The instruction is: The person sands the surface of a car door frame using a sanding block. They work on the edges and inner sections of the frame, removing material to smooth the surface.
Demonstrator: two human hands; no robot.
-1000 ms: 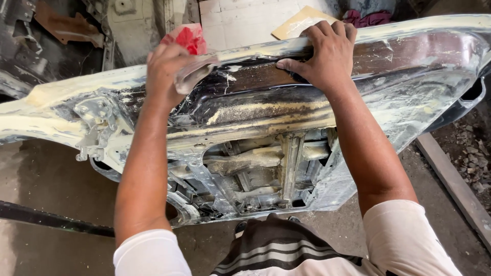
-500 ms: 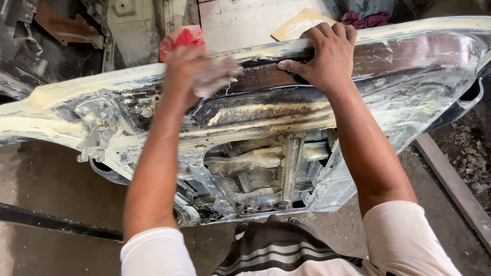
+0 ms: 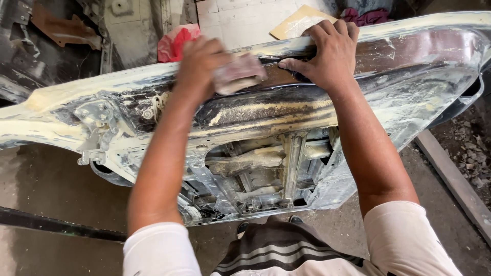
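A dusty, filler-smeared grey metal car door shell (image 3: 409, 82) lies across the view, its bracket end at the left. Behind its top edge sits a crumpled red cloth (image 3: 174, 43). The left hand (image 3: 202, 66), blurred, closes its fingers on a pale pinkish sanding block (image 3: 239, 74) pressed against the door's upper rail. Just beside it the right hand (image 3: 327, 53) grips the same rail, fingers close together and curled over the far edge, thumb along the near side. A tan cardboard piece (image 3: 299, 20) lies beyond

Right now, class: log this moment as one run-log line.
left hand: presses sanding pad on car door panel | right hand: grips panel's top edge | red cloth behind
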